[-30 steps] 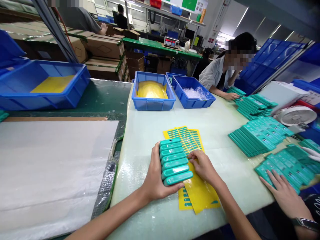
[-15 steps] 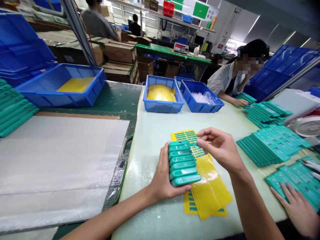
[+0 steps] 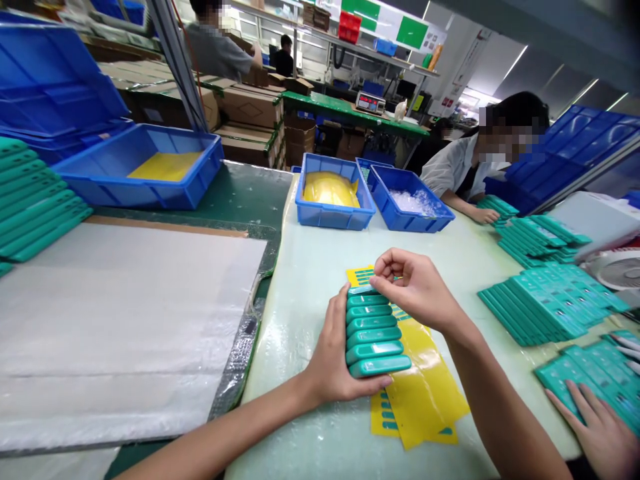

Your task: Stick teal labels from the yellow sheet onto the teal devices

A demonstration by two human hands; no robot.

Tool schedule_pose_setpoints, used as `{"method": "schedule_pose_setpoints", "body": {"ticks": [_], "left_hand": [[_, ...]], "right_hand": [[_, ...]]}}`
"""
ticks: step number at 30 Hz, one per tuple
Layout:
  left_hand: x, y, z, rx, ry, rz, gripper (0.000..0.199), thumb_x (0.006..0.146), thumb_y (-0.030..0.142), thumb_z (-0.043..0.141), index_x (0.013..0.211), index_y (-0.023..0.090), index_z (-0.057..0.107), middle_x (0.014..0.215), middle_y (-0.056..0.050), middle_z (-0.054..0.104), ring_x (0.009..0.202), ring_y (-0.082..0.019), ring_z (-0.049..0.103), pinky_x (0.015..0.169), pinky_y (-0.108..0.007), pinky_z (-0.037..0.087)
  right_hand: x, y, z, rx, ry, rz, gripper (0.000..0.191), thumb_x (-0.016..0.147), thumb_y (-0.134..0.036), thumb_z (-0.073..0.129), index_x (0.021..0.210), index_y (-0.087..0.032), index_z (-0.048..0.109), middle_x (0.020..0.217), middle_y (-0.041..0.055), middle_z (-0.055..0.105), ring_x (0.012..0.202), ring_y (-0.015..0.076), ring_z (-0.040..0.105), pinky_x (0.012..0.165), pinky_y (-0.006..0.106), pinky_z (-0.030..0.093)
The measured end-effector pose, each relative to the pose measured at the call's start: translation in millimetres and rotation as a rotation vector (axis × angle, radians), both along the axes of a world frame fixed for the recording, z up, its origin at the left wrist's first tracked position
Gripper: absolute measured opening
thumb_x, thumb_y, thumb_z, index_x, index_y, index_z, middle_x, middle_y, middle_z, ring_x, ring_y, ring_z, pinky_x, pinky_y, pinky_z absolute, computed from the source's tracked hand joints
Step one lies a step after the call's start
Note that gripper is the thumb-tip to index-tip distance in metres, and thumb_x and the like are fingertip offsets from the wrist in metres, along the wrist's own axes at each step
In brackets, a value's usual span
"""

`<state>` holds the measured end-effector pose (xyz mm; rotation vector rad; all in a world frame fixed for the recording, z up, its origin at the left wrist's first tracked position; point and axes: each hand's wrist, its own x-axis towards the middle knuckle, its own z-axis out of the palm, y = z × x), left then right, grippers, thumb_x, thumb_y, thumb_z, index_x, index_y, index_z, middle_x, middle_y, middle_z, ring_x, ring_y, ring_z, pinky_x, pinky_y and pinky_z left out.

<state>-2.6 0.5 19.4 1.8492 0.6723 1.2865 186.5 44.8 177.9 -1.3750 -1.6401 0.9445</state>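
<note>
My left hand (image 3: 333,350) is wrapped round a stack of several green plastic casings (image 3: 375,331), their narrow rounded ends facing me. My right hand (image 3: 410,283) is in a pinch at the far end of that stack, thumb and forefinger at the top casing's end. Whatever is between those fingertips is too small to make out. Beneath both hands lie overlapping yellow sticker sheets (image 3: 425,380), some bearing rows of small green strips. The stack and my right hand cover part of the sheets.
Blue bins (image 3: 335,217) stand at the table's far side, one holding yellow material, another clear plastic bits. Green casings (image 3: 540,303) are piled at right, where another person's hand (image 3: 595,420) rests. A co-worker (image 3: 460,163) sits beyond. A white board (image 3: 130,320) lies left.
My right hand has moved left from above the yellow sheets to the far end of the casing stack, its fingers drawn closer together. My left hand keeps its grip.
</note>
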Motion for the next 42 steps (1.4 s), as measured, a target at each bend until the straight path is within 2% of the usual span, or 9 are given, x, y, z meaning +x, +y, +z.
{"method": "schedule_pose_setpoints", "body": {"ticks": [6,12,21,29,33,36,37,39,42], "left_hand": [[0,0,-2.0,0.015,0.016,0.008,0.146,0.086,0.077,0.093,0.189,0.036,-0.001,0.180,-0.022,0.031,0.168,-0.055,0.038,0.135,-0.081,0.038],[1,0,-3.6,0.007,0.015,0.019,0.143,0.086,0.081,0.090,0.188,0.037,0.000,0.180,-0.022,0.032,0.167,-0.055,0.039,0.134,-0.082,0.038],[1,0,-1.1,-0.014,0.040,0.007,0.146,0.083,0.077,0.094,0.186,0.034,0.000,0.175,-0.023,0.034,0.163,-0.053,0.044,0.132,-0.076,0.044],[1,0,-2.3,-0.011,0.056,0.013,0.151,0.080,0.072,0.098,0.187,0.035,-0.002,0.177,-0.023,0.031,0.165,-0.056,0.040,0.133,-0.080,0.041],[0,0,-4.6,0.026,0.029,-0.025,0.151,0.079,0.072,0.099,0.188,0.035,0.002,0.177,-0.022,0.033,0.166,-0.055,0.040,0.134,-0.081,0.039],[1,1,-5.8,0.048,-0.006,-0.041,0.147,0.080,0.076,0.097,0.187,0.035,0.006,0.176,-0.022,0.034,0.165,-0.054,0.041,0.134,-0.080,0.040],[1,1,-5.9,0.049,-0.008,-0.039,0.146,0.080,0.076,0.097,0.187,0.034,0.007,0.176,-0.023,0.034,0.165,-0.055,0.041,0.134,-0.080,0.040],[1,2,-6.1,0.048,-0.005,-0.034,0.146,0.080,0.075,0.097,0.187,0.032,0.007,0.175,-0.024,0.036,0.165,-0.054,0.042,0.134,-0.079,0.040],[1,4,-5.8,0.057,0.001,-0.018,0.145,0.082,0.074,0.096,0.187,0.030,0.008,0.174,-0.024,0.038,0.163,-0.053,0.045,0.134,-0.078,0.042]], "right_hand": [[4,1,0.3,0.011,0.034,-0.048,0.020,0.076,-0.030,0.082,0.088,-0.017,0.072,0.081,0.0034,0.072,0.072,0.0154,0.067,0.063,0.026,0.052],[-1,4,0.2,-0.016,0.042,-0.029,0.019,0.072,-0.028,0.079,0.086,-0.017,0.071,0.075,0.0016,0.068,0.067,0.0139,0.061,0.058,0.026,0.048],[-4,5,1.0,-0.019,-0.064,-0.022,0.019,0.074,-0.034,0.074,0.083,-0.017,0.072,0.076,0.0023,0.070,0.067,0.0141,0.060,0.062,0.029,0.048],[1,8,1.5,-0.086,-0.088,0.045,0.018,0.076,-0.033,0.075,0.085,-0.017,0.071,0.074,0.0020,0.069,0.067,0.0157,0.062,0.063,0.029,0.050],[8,13,11.9,-0.159,-0.384,0.102,0.021,0.084,-0.028,0.079,0.102,-0.016,0.079,0.071,0.0004,0.068,0.064,0.0166,0.060,0.061,0.029,0.043],[18,19,18.2,-0.140,-0.595,0.091,0.020,0.083,-0.031,0.091,0.095,-0.017,0.084,0.069,0.0020,0.067,0.065,0.0167,0.058,0.061,0.030,0.036],[22,21,18.3,-0.149,-0.583,0.113,0.022,0.084,-0.037,0.093,0.089,-0.016,0.084,0.066,0.0020,0.065,0.064,0.0162,0.055,0.060,0.030,0.034],[29,22,14.8,-0.177,-0.419,0.148,0.036,0.088,-0.050,0.089,0.083,-0.016,0.083,0.063,0.0011,0.061,0.061,0.0149,0.051,0.059,0.030,0.034],[37,20,2.1,-0.172,-0.137,0.137,0.049,0.096,-0.062,0.081,0.089,-0.014,0.084,0.076,0.0049,0.072,0.071,0.0160,0.060,0.067,0.028,0.046]]}}
